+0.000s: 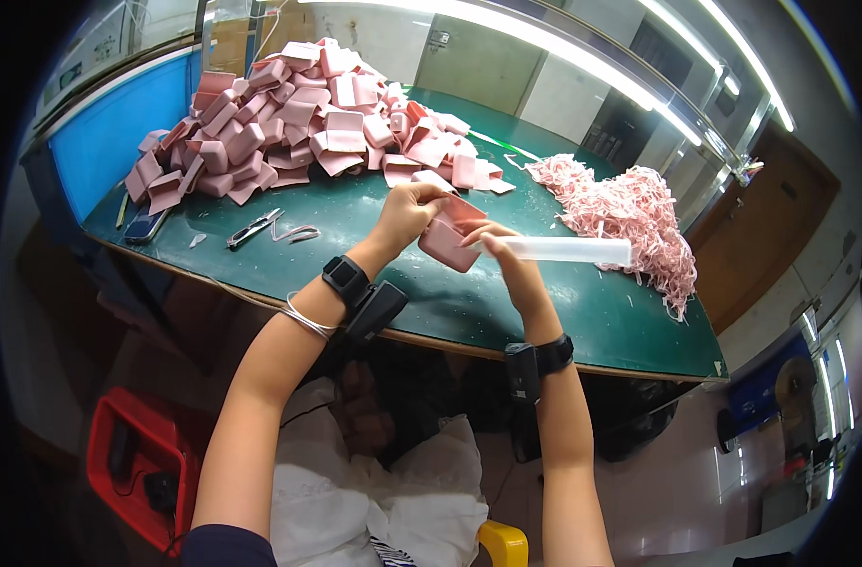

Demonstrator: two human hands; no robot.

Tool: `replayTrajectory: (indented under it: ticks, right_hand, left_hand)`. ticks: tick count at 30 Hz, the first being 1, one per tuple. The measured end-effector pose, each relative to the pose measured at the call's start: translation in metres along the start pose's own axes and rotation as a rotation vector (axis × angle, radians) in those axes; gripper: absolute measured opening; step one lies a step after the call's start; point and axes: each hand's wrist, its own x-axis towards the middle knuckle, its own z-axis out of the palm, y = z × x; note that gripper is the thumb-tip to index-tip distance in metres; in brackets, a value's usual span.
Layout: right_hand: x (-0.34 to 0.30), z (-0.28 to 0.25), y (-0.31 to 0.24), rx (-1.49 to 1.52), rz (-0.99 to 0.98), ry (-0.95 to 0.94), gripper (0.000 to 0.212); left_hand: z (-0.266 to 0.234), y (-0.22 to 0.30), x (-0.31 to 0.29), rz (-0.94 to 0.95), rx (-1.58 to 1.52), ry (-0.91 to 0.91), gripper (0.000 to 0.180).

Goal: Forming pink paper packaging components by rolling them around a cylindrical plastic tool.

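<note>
Green table (pixel 374 274), pink pouch (pixel 448 241) in fingers (pixel 421 196)

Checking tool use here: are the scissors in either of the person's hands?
No. The scissors lie on the green table, while the left hand holds a pink pouch and the right hand a clear strip.

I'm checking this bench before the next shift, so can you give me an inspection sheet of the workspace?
Surface: green table, scraps scattered on it.
Job's things: pink pouch held in the left hand; translucent white strip held in the right hand, one end at the pouch.
Clutter: heap of pink pouches at the back left; pile of pink trimmings at the right; thread snips; phone at the left edge.
Hands: both shut on their things; black wrist devices on both.
Cables: thin wire at the left wrist.
Surroundings: red crate on the floor, blue panel.
</note>
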Motion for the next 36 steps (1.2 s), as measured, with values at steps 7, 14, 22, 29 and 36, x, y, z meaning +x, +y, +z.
replayTrajectory:
  ticks: [7, 14, 22, 29, 36]
  right_hand:
    - [-0.003, -0.002, 0.001, -0.039, 0.081, -0.041, 0.019]
    - [-0.003, -0.003, 0.008, -0.188, 0.075, -0.033, 0.015]
    - [-0.002, -0.006, 0.019, -0.257, 0.003, 0.053, 0.012]
    - [0.001, 0.0, 0.013, -0.264, 0.008, 0.088, 0.015]
    - [-0.001, -0.002, 0.006, 0.027, 0.026, 0.133, 0.026]
  left_hand:
    - [0.002, -0.004, 0.0, 0.015, -0.075, 0.031, 0.011]
    - [0.001, 0.005, -0.002, -0.096, -0.148, -0.011, 0.014]
    - [0.015, 0.007, -0.008, -0.201, -0.4, -0.366, 0.048]
    - [0.013, 0.0, -0.005, -0.033, -0.283, -0.29, 0.052]
    - [0.009, -0.002, -0.002, -0.07, -0.381, -0.177, 0.045]
